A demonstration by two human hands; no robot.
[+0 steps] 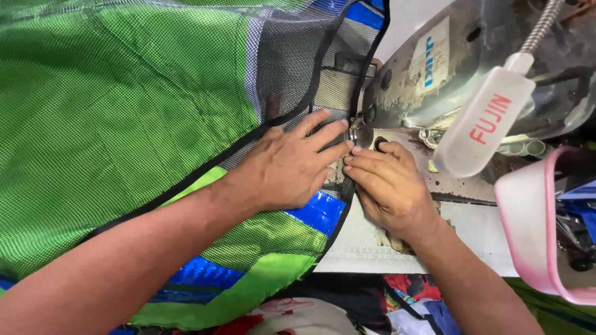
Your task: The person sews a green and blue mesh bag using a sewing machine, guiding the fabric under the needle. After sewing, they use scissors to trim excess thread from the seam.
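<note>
Both hands are right up at the needle end of the sewing machine point(472, 56), whose worn metal head fills the frame from about 12 to 2 o'clock. The left hand point(288, 167) lies flat and spread open on the green mesh vest point(112, 124), fingers stretched toward 3 o'clock, pressing the fabric down rather than gripping it. The right hand point(388, 186) comes in from 5 o'clock, fingers curled loosely, fingertips pinching or pressing the vest's black binding edge point(329, 56) right beside the presser foot point(359, 133) (can't tell if it really has a grip or is only holding the edge down). The two sets of fingertips touch, just at 9 o'clock of the foot.

The vest itself takes up the whole left half of the view, with shiny blue strips point(320, 211) running under the left wrist and a grey mesh panel point(285, 56) toward 12 o'clock. Its bound edge sits on the machine bed point(366, 242).

A white lamp head on a flexible neck point(484, 121) hangs over the bed at 3 o'clock, and a pink plastic tub point(534, 217) sits near the right edge at about 4 o'clock.
</note>
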